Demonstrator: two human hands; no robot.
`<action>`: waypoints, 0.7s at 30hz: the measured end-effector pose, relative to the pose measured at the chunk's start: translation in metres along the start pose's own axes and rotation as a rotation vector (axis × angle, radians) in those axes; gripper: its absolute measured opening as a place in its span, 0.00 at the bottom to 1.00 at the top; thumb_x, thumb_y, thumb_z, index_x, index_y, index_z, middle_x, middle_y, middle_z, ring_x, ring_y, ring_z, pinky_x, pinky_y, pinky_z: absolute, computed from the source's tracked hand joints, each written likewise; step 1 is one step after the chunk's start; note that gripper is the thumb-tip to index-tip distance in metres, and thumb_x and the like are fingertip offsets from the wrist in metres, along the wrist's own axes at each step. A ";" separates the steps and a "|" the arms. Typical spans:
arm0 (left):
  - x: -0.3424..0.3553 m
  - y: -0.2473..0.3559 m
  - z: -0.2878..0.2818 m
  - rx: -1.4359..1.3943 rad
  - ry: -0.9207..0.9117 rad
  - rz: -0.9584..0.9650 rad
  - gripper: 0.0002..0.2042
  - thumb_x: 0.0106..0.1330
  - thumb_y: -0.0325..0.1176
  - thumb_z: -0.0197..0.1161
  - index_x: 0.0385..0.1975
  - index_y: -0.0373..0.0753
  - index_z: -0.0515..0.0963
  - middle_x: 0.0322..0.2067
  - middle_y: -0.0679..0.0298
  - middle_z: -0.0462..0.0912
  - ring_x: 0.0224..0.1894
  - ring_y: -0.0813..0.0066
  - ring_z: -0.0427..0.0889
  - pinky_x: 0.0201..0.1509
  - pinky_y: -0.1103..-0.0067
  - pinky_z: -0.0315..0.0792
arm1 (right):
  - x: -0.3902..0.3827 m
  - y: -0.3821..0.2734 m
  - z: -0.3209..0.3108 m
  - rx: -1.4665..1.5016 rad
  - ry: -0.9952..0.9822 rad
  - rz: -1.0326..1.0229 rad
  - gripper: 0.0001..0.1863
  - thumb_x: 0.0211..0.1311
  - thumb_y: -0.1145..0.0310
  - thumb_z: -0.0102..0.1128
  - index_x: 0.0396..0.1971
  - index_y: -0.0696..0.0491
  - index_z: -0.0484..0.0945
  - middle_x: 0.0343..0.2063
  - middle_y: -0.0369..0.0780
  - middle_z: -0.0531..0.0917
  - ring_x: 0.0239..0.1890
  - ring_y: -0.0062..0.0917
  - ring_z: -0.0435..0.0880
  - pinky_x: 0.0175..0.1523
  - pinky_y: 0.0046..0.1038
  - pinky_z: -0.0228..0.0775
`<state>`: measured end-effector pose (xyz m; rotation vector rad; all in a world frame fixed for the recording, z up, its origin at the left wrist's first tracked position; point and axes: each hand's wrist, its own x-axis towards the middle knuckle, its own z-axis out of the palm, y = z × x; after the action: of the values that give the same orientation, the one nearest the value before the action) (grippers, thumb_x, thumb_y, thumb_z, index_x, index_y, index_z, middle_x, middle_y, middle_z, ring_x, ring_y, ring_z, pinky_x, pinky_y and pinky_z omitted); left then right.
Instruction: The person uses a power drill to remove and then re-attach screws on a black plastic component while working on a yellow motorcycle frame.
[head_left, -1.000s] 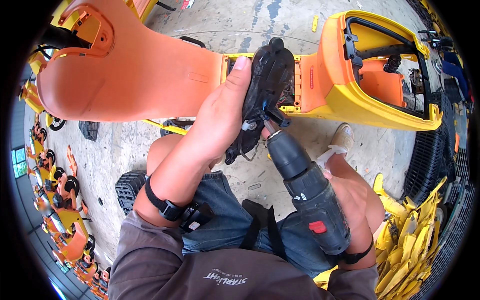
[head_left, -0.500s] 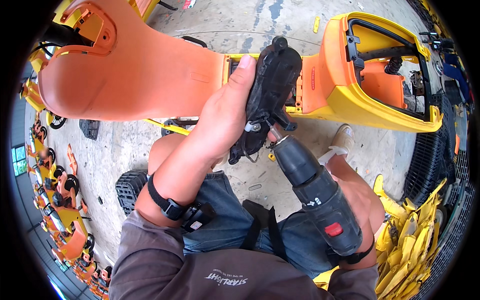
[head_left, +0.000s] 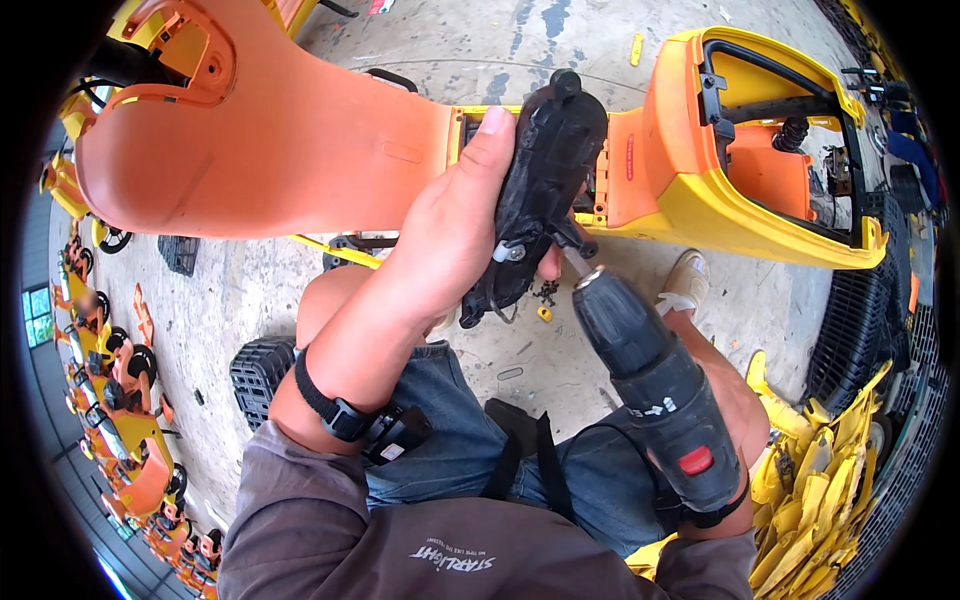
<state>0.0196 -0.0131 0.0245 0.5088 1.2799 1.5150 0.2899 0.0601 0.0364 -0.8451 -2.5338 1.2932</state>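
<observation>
My left hand [head_left: 455, 200] is closed around a long black plastic housing [head_left: 548, 165], its thumb along the left side and a fingertip showing beyond the right edge. The housing stands tilted over the vehicle's midsection. A small light-coloured fitting [head_left: 512, 252] sits in its lower part, and a thin wire loops below. From the lower right comes a black cordless drill [head_left: 645, 370] with a red switch, its bit [head_left: 577, 258] pointing at the short lug [head_left: 575, 238] on the housing's right side; whether it touches cannot be seen. My right hand is hidden beneath the drill it holds up.
Behind the housing lies a yellow-and-orange scooter body [head_left: 290, 140], its open rear frame [head_left: 755, 190] at the right. Yellow plastic panels [head_left: 815, 490] are heaped at lower right. Black crates [head_left: 262, 380] stand on the floor [head_left: 240, 310]. More orange vehicles [head_left: 120, 400] line the left.
The drill has moved right and slightly down, taking its bit from beside the light-coloured fitting to near the side lug. The housing has stayed almost still in my left hand.
</observation>
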 end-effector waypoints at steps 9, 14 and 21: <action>0.000 0.000 0.000 0.009 -0.012 -0.026 0.34 0.73 0.61 0.33 0.52 0.32 0.71 0.35 0.55 0.81 0.25 0.73 0.82 0.23 0.81 0.79 | -0.008 -0.010 0.006 -0.014 0.165 -0.004 0.18 0.46 0.70 0.65 0.42 0.53 0.80 0.34 0.44 0.82 0.36 0.42 0.82 0.40 0.32 0.73; 0.001 -0.002 0.002 0.035 -0.029 0.054 0.35 0.73 0.61 0.32 0.52 0.32 0.72 0.37 0.54 0.81 0.30 0.73 0.83 0.25 0.81 0.79 | 0.007 -0.012 -0.014 0.135 -0.163 0.091 0.20 0.45 0.68 0.66 0.42 0.52 0.79 0.35 0.46 0.81 0.37 0.44 0.81 0.42 0.34 0.72; -0.002 0.001 0.001 0.048 -0.021 0.032 0.36 0.72 0.63 0.33 0.50 0.32 0.74 0.36 0.55 0.82 0.31 0.75 0.83 0.28 0.81 0.79 | 0.008 -0.006 -0.013 0.175 -0.171 0.100 0.20 0.44 0.63 0.66 0.40 0.53 0.79 0.38 0.48 0.80 0.40 0.47 0.80 0.44 0.34 0.72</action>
<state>0.0210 -0.0140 0.0260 0.5771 1.2997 1.5049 0.2860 0.0702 0.0481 -0.8672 -2.4818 1.6574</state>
